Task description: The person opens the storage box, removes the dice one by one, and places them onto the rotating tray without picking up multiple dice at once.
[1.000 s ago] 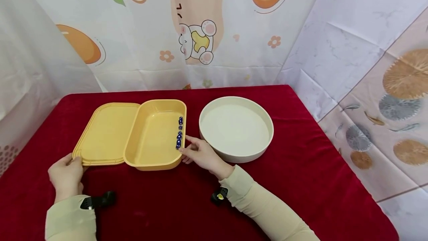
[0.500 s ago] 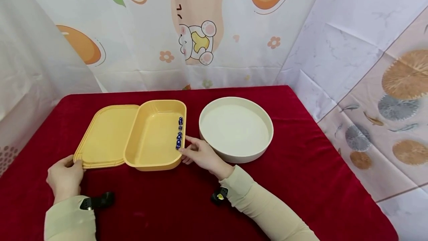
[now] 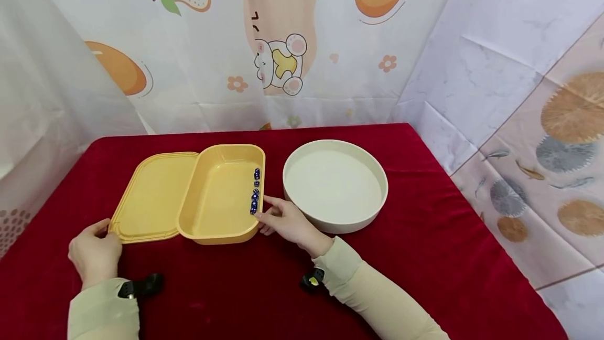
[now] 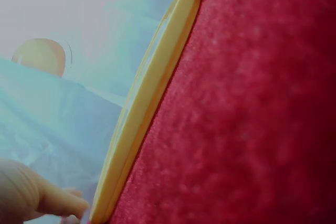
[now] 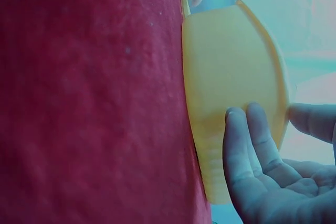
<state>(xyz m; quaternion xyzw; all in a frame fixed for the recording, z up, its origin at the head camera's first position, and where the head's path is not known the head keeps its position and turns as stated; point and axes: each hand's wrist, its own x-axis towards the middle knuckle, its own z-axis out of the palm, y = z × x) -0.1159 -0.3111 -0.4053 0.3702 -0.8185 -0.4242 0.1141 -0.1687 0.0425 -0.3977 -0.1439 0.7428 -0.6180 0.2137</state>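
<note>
A yellow rectangular box (image 3: 218, 227) stands uncovered on the red cloth, several blue dice (image 3: 255, 198) lined up inside along its right wall. Its flat yellow lid (image 3: 153, 195) lies at its left, up against the box. My left hand (image 3: 96, 253) pinches the lid's near left corner between thumb and fingers; in the left wrist view the lid (image 4: 139, 114) rests flat on the cloth. My right hand (image 3: 290, 224) holds the box's right side: in the right wrist view two fingertips press the outer wall (image 5: 231, 61) and the thumb touches the rim.
A round cream-white tray (image 3: 336, 224) with nothing in it stands right of the box, close to my right hand. Red cloth (image 3: 424, 256) covers the table. Patterned white curtains (image 3: 203, 62) hang behind it and at both sides.
The lid has come down slightly and shifted toward me, my left hand staying at its corner. The box, dice and right hand keep their places; the head view has tilted a little.
</note>
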